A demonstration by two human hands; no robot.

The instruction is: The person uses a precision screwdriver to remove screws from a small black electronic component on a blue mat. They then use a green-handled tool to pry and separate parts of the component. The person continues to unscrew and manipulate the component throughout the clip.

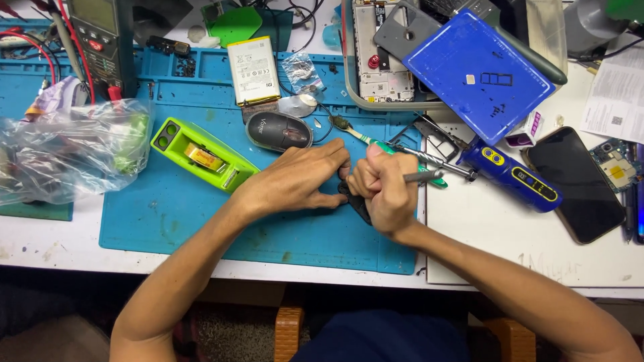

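Hands together over small black part

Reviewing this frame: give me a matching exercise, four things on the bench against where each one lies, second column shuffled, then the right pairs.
Things:
1. green tape dispenser
2. black computer mouse
3. dark phone
4. clear plastic bag

Places:
A. far right, face up on the white surface
B. left edge of the blue mat
C. just above the left hand
D. on the mat, left of the left hand

Pairs: 1-D, 2-C, 3-A, 4-B
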